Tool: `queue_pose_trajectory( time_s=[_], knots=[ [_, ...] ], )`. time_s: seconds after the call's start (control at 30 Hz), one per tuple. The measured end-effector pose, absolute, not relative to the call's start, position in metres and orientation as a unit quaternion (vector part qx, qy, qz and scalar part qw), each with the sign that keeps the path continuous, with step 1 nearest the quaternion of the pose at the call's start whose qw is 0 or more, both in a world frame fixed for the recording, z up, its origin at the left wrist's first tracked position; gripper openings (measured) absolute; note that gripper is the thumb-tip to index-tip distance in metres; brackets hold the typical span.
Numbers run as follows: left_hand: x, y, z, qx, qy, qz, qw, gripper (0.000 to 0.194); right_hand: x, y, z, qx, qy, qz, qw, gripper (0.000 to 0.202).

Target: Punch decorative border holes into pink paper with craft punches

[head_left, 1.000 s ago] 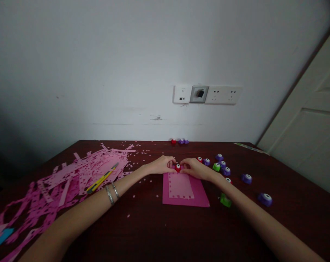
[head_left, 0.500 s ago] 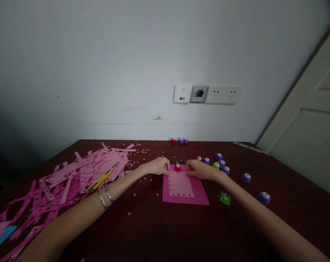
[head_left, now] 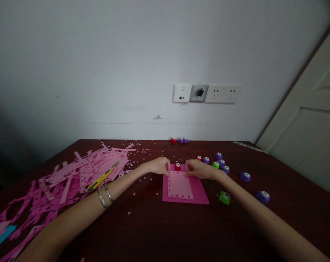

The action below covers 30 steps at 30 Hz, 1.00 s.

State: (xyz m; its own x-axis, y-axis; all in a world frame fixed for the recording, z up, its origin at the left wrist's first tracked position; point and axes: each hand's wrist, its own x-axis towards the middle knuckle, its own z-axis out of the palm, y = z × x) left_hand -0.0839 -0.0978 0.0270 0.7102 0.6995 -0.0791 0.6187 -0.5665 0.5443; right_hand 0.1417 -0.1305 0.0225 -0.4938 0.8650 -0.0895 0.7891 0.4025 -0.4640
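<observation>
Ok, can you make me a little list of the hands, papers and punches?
left hand: at light paper's top left corner
right hand: at its top right corner
light pink paper: on darker pink sheet
red punch: between the hands
yellow cutter: on pink scraps
right side: purple punch, green punch, others

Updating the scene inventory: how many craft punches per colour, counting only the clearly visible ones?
Purple craft punches: 8
Red craft punches: 3
Green craft punches: 2
Total: 13
The right hand and forearm may hide more.
</observation>
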Motion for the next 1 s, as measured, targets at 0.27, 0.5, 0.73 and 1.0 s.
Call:
queue_pose_trajectory(
  time_s=[0.27,0.5,0.73,1.0],
  knots=[
    [-0.087,-0.096,0.028,0.867,0.379,0.09,0.31,0.009,0.14,-0.139,0.02,-0.482,-0.836,0.219,0.142,0.015],
    [-0.091,-0.094,0.026,0.839,0.419,0.106,0.331,0.011,0.137,-0.141,0.014,-0.505,-0.818,0.21,0.178,0.014],
    [-0.089,-0.095,0.022,0.834,0.441,0.101,0.316,0.009,0.133,-0.14,0.013,-0.522,-0.806,0.204,0.188,0.012],
    [-0.089,-0.096,0.028,0.836,0.44,0.113,0.309,0.009,0.133,-0.138,0.012,-0.519,-0.805,0.212,0.195,0.014]
  ],
)
